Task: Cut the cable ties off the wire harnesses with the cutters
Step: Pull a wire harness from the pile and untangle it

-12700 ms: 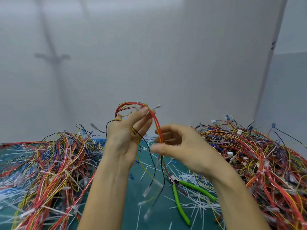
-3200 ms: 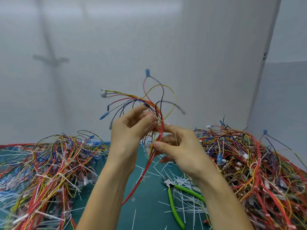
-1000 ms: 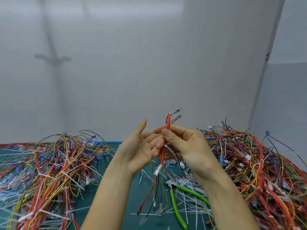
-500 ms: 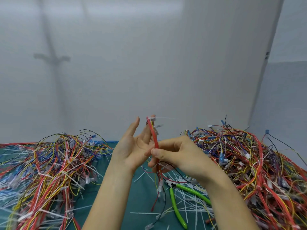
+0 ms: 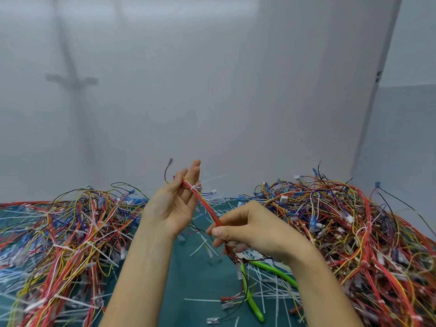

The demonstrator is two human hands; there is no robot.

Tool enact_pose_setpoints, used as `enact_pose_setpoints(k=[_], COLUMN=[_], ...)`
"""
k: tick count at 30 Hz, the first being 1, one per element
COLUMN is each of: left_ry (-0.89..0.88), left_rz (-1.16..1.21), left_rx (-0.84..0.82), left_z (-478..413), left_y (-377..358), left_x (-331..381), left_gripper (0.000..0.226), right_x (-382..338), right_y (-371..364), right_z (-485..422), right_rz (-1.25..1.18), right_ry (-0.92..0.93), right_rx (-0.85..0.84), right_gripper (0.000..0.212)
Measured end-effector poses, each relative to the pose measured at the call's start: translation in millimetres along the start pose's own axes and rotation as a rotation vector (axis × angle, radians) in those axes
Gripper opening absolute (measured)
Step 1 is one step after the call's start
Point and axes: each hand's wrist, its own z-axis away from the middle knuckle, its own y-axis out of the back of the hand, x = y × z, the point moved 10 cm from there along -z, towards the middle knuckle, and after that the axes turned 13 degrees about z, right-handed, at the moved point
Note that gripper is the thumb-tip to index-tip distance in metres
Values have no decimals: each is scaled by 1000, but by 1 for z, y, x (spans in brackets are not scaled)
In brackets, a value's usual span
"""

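A thin red wire harness [image 5: 204, 204] stretches slantwise between my two hands above the table. My left hand [image 5: 175, 204], palm towards me, pinches its upper end between thumb and fingers. A white cable tie [image 5: 197, 187] wraps the harness just below that pinch, its tail sticking out to the right. My right hand [image 5: 250, 230] pinches the harness lower down, and loose wire ends with clear connectors hang below it. The green-handled cutters [image 5: 252, 300] lie on the green mat under my right forearm, untouched by either hand.
A big tangle of harnesses [image 5: 61, 234] covers the left of the green mat [image 5: 188, 282], and a larger heap [image 5: 358, 234] fills the right. Cut white tie scraps [image 5: 271, 293] litter the mat around the cutters. A plain grey wall [image 5: 212, 90] stands close behind.
My hands have drawn apart along the harness: the left rose and opened its palm towards me, the right slid down and to the right. The tie now shows near the left fingertips.
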Motion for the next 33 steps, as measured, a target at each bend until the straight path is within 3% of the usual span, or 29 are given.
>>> enact_pose_setpoints(k=[5,10,17,24,27,29,31,33], left_ry=[-85,-127,-162,-210,-226,-218,-190,-167], left_rz=[-111,-207,-644,-995,-1138,-1195,-1299,-1445], left_rx=[-1,-21,-261,-515,-532,-537,-569,-605], left_z=[0,2,15,34,34,34,35,35], left_y=[3,0,-35,-59,-60,-59,-58,-56], left_x=[12,14,-2,-21,-30,-36,-44,-52], left_gripper=[23,24,28,27,30,34,46,60], right_x=[-7,-9,-1,-16,-18,-20,-19,-19], right_y=[4,27,59,68,66,64,65,69], right_z=[4,5,11,13,13,13,15,19], right_rz=[3,-92,-380,-176,-350,-454,-388,-144], right_ry=[31,22,-12,92,162,182,155,101], right_rx=[-29,146,479,585,571,568,631,707], right_gripper=[28,42,24,44,61,60,63,57])
